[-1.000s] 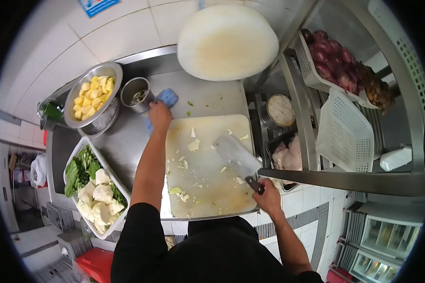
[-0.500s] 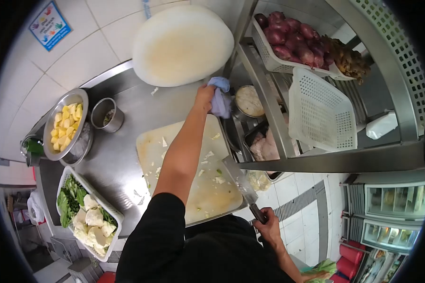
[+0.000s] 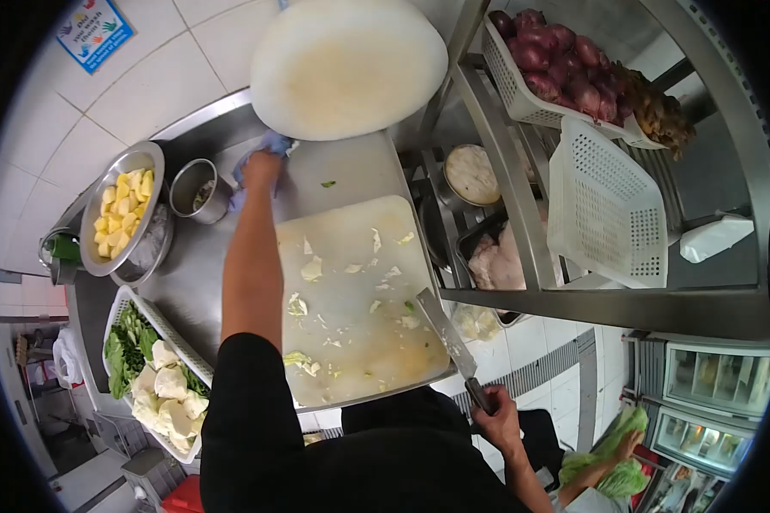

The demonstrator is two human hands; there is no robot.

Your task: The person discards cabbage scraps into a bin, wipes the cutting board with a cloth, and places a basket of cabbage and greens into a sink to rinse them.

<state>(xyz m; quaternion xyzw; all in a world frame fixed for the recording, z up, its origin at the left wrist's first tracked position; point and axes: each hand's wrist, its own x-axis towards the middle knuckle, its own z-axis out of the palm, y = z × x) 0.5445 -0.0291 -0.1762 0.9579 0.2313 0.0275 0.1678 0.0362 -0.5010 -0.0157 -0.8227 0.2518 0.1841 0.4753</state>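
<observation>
My left hand (image 3: 261,169) is closed on a blue cloth (image 3: 273,141) and presses it to the steel counter (image 3: 342,167), near a small metal pot (image 3: 198,191). A cleaver (image 3: 447,336) is in my right hand (image 3: 496,417), gripped by its dark handle. Its blade lies along the right edge of the white cutting board (image 3: 359,274). Pale leaf scraps (image 3: 311,269) are scattered over that board. Against the wall, behind my left hand, leans a big rounded white board (image 3: 351,73).
At left are a bowl of yellow chunks (image 3: 125,209) and a basket of greens and pale cut vegetables (image 3: 173,402). The right-hand rack (image 3: 509,188) holds red onions (image 3: 560,68) and a white basket (image 3: 607,214). Another person's hand (image 3: 629,445) holds leafy greens (image 3: 603,468) at lower right.
My left hand has swept the cloth leftward across the counter, from beside the rack to near the pot. My right hand keeps the cleaver. The other person's greens show more fully.
</observation>
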